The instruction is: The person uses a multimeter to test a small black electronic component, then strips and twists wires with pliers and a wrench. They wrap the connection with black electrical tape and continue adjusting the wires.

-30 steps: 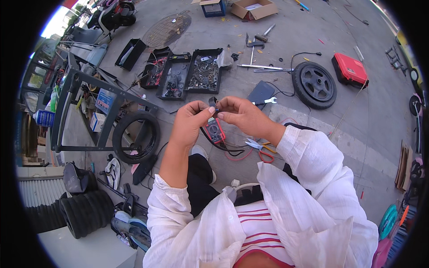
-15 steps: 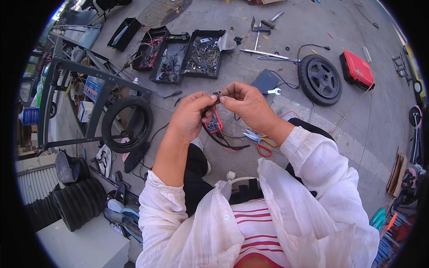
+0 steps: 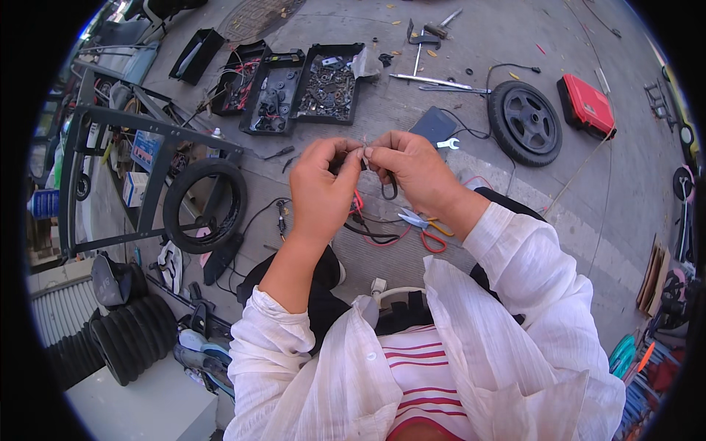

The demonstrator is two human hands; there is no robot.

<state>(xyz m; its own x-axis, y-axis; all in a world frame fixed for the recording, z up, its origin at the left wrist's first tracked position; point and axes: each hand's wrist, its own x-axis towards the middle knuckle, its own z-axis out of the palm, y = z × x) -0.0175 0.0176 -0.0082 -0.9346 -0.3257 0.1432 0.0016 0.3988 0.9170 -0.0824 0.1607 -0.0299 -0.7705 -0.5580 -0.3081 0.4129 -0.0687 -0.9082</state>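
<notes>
My left hand [image 3: 325, 184] and my right hand [image 3: 415, 173] meet at the centre, both closed, pinching the end of a black cable [image 3: 389, 192] where thin, pale strands seem to show between the fingertips. The cable loops down below my right hand. Beneath my hands, partly hidden, lies a red-edged multimeter [image 3: 357, 204] with dark leads. Scissors with orange and yellow handles [image 3: 434, 239] lie just right of it, and a silver spanner [image 3: 448, 143] rests beside a dark flat box [image 3: 432, 126] beyond my right hand.
Black parts trays [image 3: 294, 51] stand ahead with metal tools [image 3: 434, 77] nearby. A wheel [image 3: 524, 121] and red case [image 3: 588, 103] lie at the right. A metal frame [image 3: 103, 116], loose tyre [image 3: 206, 239] and stacked tyres [image 3: 129, 338] are at the left; cardboard [image 3: 651, 279] is far right.
My hands have risen slightly in the view. My fingers have shifted on the cable, which now hangs in a loop under my right hand. The view of the floor has shifted.
</notes>
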